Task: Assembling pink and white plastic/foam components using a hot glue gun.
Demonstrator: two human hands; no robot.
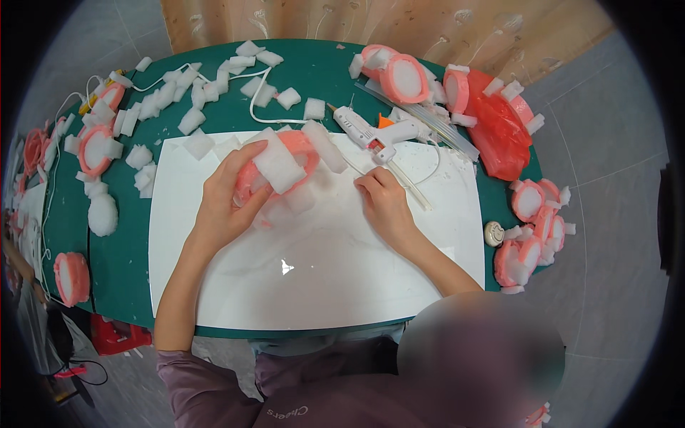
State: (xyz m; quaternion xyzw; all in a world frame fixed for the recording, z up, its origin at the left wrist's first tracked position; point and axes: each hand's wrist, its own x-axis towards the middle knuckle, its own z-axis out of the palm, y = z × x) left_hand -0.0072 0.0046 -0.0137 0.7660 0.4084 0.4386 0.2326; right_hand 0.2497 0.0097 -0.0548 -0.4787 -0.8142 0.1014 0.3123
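My left hand [227,196] grips a pink foam ring [303,151] over the white board, thumb below and fingers above. A white foam block [280,165] stands across the ring's front, and another white block [323,146] sticks out at its right. To the right, my right hand [385,205] is closed low over the board with its fingers curled. Whatever its fingertips hold, if anything, is hidden. Just beyond that hand lies a white hot glue gun [374,132] with an orange part, its nozzle toward the far left.
The white board [314,299] covers the middle of the green table [118,274]. Loose white foam blocks [191,120] and a white cable [257,114] spread over the far left. Pink ring pieces [404,78], a red plastic bag [499,143] and clear sticks [449,132] lie at the right.
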